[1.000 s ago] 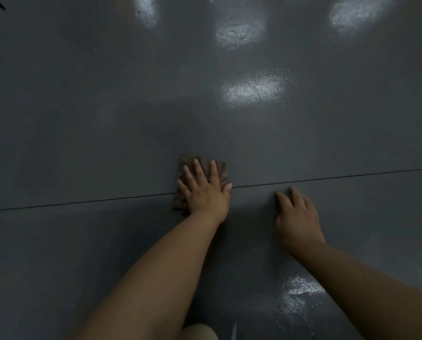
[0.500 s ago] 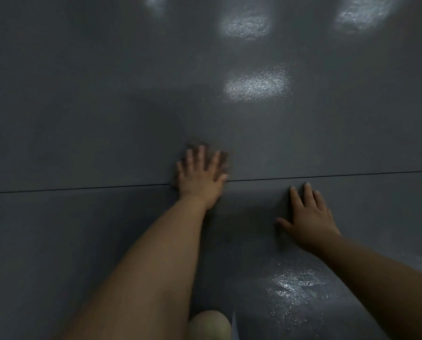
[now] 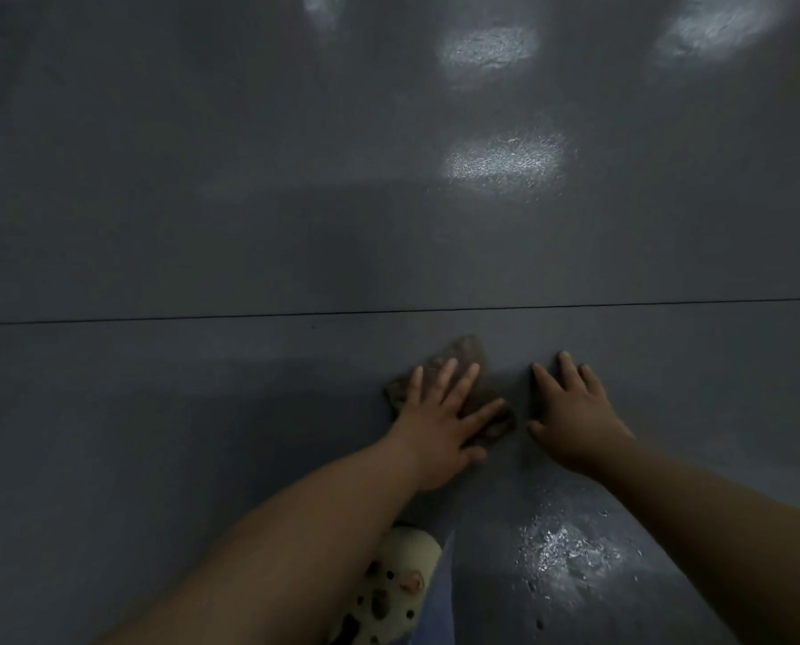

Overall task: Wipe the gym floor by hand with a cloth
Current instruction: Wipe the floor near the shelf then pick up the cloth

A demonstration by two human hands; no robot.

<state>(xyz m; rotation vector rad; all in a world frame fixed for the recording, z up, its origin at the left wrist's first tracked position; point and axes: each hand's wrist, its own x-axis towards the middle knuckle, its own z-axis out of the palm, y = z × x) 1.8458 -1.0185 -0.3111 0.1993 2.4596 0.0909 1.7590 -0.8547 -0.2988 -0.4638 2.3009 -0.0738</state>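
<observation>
A crumpled brown cloth (image 3: 463, 356) lies on the dark grey gym floor (image 3: 202, 225), just below a thin seam line (image 3: 156, 318). My left hand (image 3: 440, 421) presses flat on the cloth with fingers spread and straight, covering most of it. My right hand (image 3: 570, 412) rests flat on the bare floor right beside the cloth, fingers straight, holding nothing.
A pale perforated clog (image 3: 389, 593) on a foot shows under my left forearm at the bottom. Wet, shiny patches glint on the floor near my right arm (image 3: 561, 556) and farther ahead (image 3: 505, 160). The floor stretches out flat on all sides.
My left hand has pulled the cloth back toward me, from across the seam line to below it. The right hand stays planted beside it, now closer to the cloth.
</observation>
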